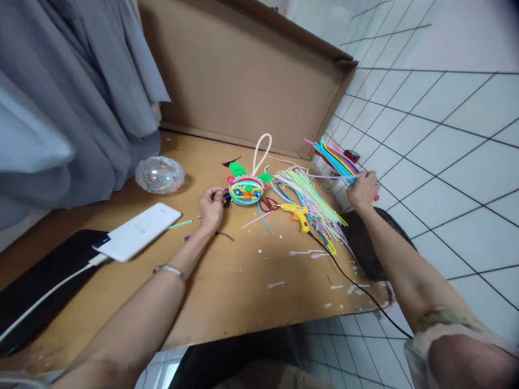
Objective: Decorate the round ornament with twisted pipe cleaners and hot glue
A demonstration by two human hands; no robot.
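Note:
My left hand [212, 207] is closed in a pinch at the left side of a round craft ornament with a colourful animal face [246, 193]. A small dark purple piece shows by those fingertips; whether they grip it or the ornament I cannot tell. The ornament has green ears and a white loop [262, 152] on top. Out at the table's right side, my right hand [362, 189] is closed on a lavender pipe cleaner [334, 176], which stretches leftward over the others. Just behind that hand is a bundle of blue, yellow and pink pipe cleaners [330, 156].
Loose pastel pipe cleaners [310, 197] lie right of the ornament, near red-handled scissors [268, 204] and a yellow glue gun [299, 215] with a black cord. Leftward are a clear ball [159, 174] and a white power bank [140, 231] with a cable. Cardboard [247, 75] stands behind.

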